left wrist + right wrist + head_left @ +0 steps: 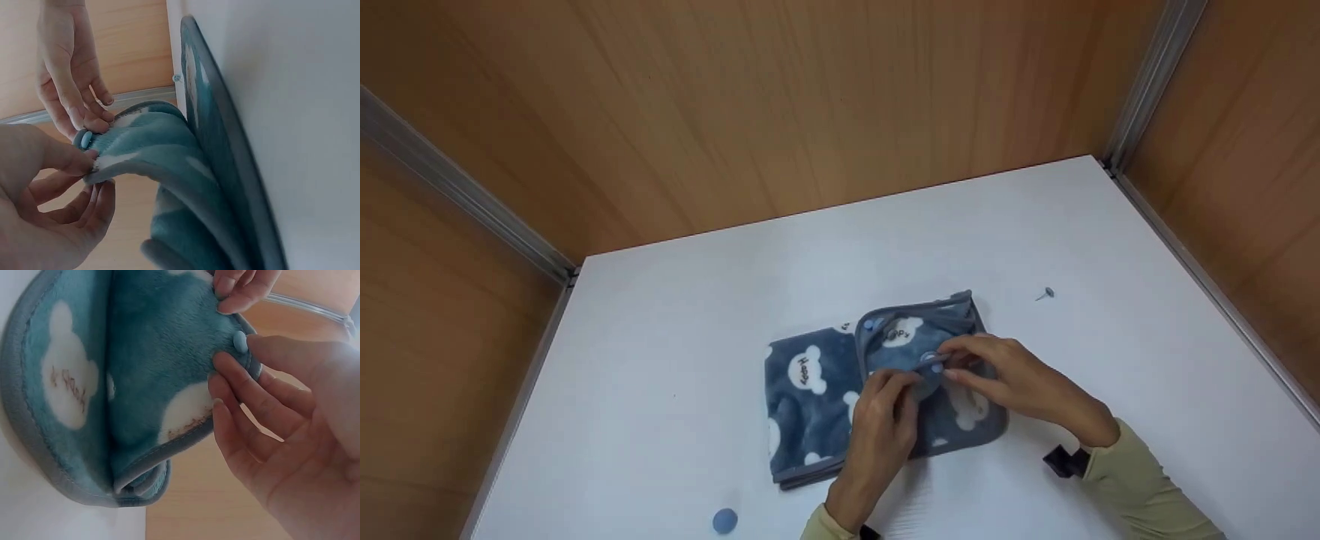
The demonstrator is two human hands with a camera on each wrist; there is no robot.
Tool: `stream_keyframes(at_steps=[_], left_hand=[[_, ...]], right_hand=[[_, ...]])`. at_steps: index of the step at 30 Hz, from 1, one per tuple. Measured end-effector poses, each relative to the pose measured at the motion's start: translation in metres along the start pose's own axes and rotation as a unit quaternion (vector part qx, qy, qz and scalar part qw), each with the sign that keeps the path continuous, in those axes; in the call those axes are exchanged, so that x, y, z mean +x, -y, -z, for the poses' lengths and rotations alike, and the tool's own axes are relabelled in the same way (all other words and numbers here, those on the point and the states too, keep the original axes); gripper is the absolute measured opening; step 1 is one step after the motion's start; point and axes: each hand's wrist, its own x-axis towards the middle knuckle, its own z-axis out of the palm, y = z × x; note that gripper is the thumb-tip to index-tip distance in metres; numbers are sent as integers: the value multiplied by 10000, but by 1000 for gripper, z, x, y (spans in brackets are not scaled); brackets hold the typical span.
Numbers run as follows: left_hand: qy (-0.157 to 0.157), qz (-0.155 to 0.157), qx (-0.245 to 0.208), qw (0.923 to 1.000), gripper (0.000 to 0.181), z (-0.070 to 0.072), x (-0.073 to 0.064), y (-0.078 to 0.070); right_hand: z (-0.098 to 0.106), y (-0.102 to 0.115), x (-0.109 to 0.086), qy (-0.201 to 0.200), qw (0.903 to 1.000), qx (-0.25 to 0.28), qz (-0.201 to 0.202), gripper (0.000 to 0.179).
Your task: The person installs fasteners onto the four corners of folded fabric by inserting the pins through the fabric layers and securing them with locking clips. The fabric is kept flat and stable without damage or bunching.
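Note:
A folded blue fleece blanket [810,397] with white bear heads and grey trim lies under both hands. My left hand [883,420] pinches the trimmed edge of its raised flap, as the left wrist view also shows. My right hand [298,405] grips the same edge, the thumb right at a small round light-blue button [241,341] and the fingers against the fleece. In the left wrist view that button [86,139] sits on the edge between the two hands. Another blue button [870,324] shows on the blanket's upper fold.
A pin with a round blue head [1048,293] lies on the white table [660,360], right of the blanket. Near the front left is a round blue cap [725,520]. Wood-grain panels [825,105] enclose the table at the back and sides.

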Motion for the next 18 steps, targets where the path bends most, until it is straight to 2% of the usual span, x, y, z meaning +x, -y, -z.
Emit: stream_keyframes(at_steps=[7,18], left_hand=[[-92,40,321,9994,31,7,5,5],[47,237,844,9961,38,10,9,22]], right_hand=[[-2,-4,15,-104,9989,-369,266,37],[-12,-15,48,259,9986,-457,-98,43]])
